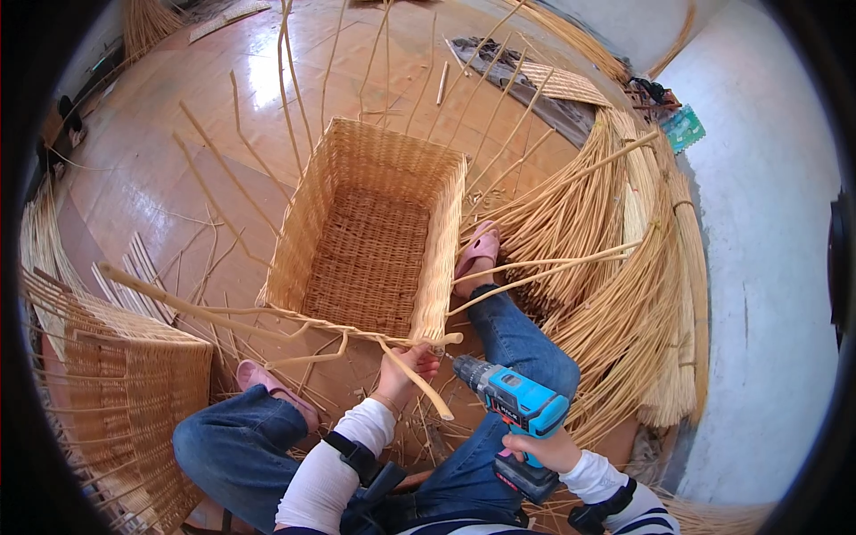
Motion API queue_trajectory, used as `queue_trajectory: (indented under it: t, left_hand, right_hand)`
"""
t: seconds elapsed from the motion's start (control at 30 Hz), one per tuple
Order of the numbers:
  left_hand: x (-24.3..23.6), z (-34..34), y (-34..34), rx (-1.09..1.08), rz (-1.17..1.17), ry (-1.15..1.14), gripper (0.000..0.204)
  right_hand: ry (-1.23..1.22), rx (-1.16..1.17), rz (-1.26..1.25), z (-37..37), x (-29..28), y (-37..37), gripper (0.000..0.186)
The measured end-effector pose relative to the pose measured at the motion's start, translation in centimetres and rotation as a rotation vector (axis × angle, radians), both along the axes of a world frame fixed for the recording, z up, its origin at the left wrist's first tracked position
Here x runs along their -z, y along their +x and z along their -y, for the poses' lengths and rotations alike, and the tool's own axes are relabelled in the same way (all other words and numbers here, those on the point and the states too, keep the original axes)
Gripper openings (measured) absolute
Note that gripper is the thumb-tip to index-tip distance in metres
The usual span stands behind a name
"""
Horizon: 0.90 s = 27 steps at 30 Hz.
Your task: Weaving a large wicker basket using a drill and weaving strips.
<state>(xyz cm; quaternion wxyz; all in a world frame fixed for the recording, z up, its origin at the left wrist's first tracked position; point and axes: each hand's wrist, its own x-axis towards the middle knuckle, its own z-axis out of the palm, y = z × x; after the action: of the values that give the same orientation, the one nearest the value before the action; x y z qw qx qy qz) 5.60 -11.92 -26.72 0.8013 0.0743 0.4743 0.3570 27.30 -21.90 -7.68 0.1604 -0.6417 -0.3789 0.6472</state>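
Observation:
A rectangular wicker basket [370, 259] stands in front of me, its open top toward me and long bare rods sticking out around its rim. My left hand [406, 376] is closed at the basket's near right corner, fingers around the woven rim beside a thick cut rod [421, 379] that slants toward me. In my right hand [546, 450] is a blue and black cordless drill [522, 401], gripped by its handle. The drill's chuck points at the corner, a short way right of my left hand. Whether a bit is fitted is too small to tell.
Bundles of long wicker rods [615, 303] lie at the right by a pale wall [758, 223]. Another woven basket [147, 383] stands at the lower left. Loose sticks [143, 276] and scraps litter the floor. Rods from the basket rim reach out on several sides.

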Motion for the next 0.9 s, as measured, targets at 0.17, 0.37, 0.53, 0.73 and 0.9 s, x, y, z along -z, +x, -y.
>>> queue_trajectory:
  t: [0.17,0.37,0.53,0.73,0.9]
  left_hand:
    - [0.1,0.1,0.1,-0.019,-0.029,0.014,0.041]
    - [-0.1,0.1,0.2,-0.027,-0.05,0.012,0.038]
    - [-0.2,0.2,0.5,0.016,-0.095,0.034,0.04]
    - [0.8,0.0,0.4,0.082,-0.182,0.002,0.041]
    - [1.4,-0.2,0.8,0.067,-0.21,-0.032,0.029]
  right_hand:
    - [-0.02,0.016,0.044,0.0,0.0,-0.1,0.024]
    - [-0.036,-0.018,0.066,-0.2,-0.3,-0.1,0.024]
    - [-0.068,-0.034,-0.01,-1.2,-1.1,-1.0,0.041]
    - [-0.045,0.004,0.015,-2.2,-1.4,-2.3,0.032]
    - [-0.136,0.231,-0.108,-2.4,-1.4,-2.8,0.021]
